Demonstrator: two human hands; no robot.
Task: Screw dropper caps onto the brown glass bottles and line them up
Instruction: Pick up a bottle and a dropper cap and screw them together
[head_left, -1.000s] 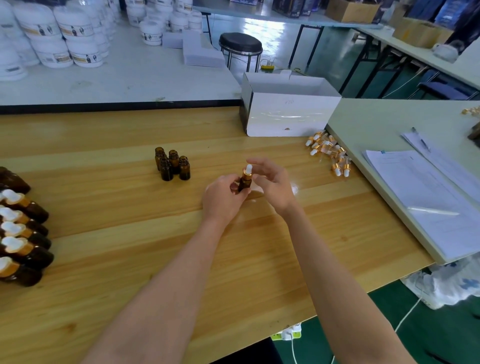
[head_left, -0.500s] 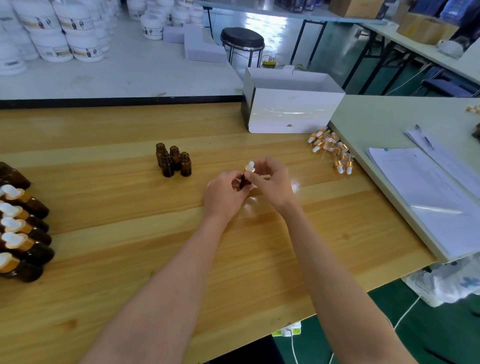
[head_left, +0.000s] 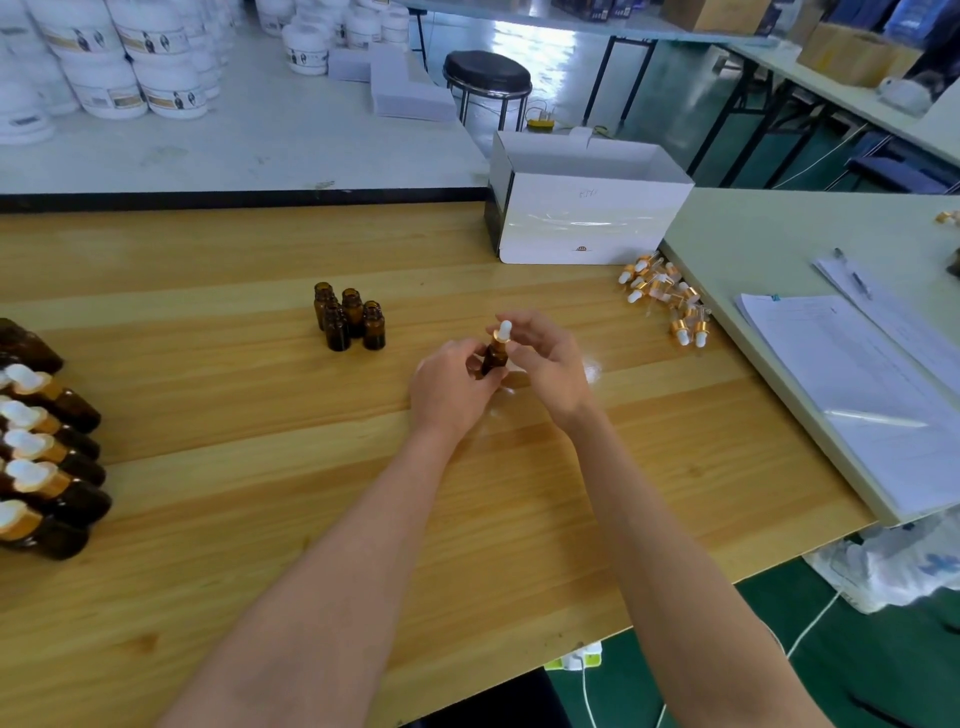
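My left hand (head_left: 453, 384) grips a small brown glass bottle (head_left: 494, 357) at the middle of the wooden table (head_left: 260, 493). On its neck sits a dropper cap (head_left: 503, 332) with a gold collar and white bulb, and my right hand (head_left: 545, 364) pinches that cap from the right. Several uncapped brown bottles (head_left: 350, 317) stand in a cluster to the left of my hands. A row of capped bottles (head_left: 41, 457) lies along the table's left edge. Loose dropper caps (head_left: 667, 301) are heaped at the right edge.
An open white cardboard box (head_left: 587, 208) stands at the table's far side. A pale green table (head_left: 779, 249) to the right holds stacked papers (head_left: 857, 389) and a pen (head_left: 854, 278). White tubs (head_left: 104, 62) and a black stool (head_left: 487, 73) sit beyond.
My right hand's fingers have shifted around the cap, from closed round it to spread above it; the bottle stays in my left hand at the same spot.
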